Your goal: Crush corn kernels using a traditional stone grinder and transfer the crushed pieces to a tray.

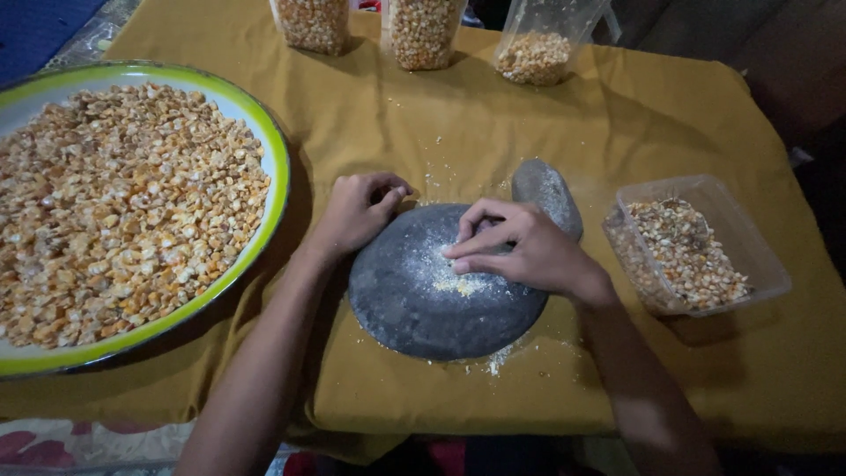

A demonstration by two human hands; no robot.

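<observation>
Fingers of the right hand [529, 251] pinch crushed corn [458, 282] on the stone slab [414, 300]; left hand [357, 211] fisted.

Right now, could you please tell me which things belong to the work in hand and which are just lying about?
In use:
- round grey grinding stone
- crushed corn on it
- right hand over that meal
- left hand at the stone's rim

Lying about:
- oblong pestle stone
- big tray of corn kernels
- clear tub of kernels
- three bags of kernels

Corn tray [264, 141] cut off left, three bags [423, 31] cropped at top
</observation>
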